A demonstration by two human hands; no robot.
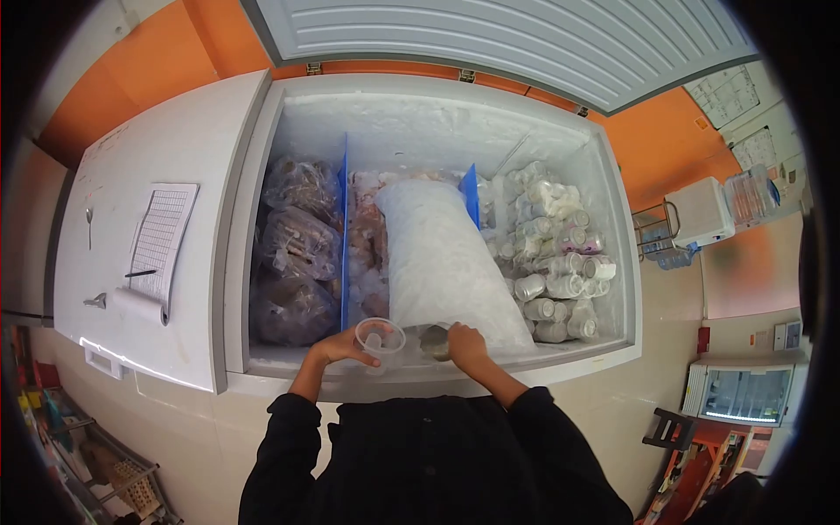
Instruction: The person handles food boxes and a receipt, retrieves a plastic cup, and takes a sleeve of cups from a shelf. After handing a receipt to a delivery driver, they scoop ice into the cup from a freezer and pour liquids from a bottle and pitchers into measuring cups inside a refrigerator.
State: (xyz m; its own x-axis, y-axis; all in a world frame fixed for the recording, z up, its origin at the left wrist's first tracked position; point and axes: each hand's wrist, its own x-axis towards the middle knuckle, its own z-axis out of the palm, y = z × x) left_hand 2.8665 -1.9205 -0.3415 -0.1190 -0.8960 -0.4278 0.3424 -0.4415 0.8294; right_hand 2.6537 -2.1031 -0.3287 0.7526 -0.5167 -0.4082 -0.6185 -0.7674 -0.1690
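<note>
- Head view: the left hand [337,348] has its fingers wrapped round a clear plastic cup [381,336], upright at the near edge of the open chest freezer [612,262].
- The right hand [464,343] grips a small metal scoop [432,341] at the near end of the big ice bag [442,258], just beside the cup.
- Judgement: keep the cup level and its mouth close under the scoop, tipping slowly so nothing spills among the frozen packs.

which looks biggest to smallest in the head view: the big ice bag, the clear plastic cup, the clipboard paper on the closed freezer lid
1. Ice bag, clearly the largest.
2. Clipboard paper.
3. Clear plastic cup, held in the left hand, smallest.
Fisheye distortion shrinks things near the edge, so the paper's apparent size is unsure, but the order holds.
</note>
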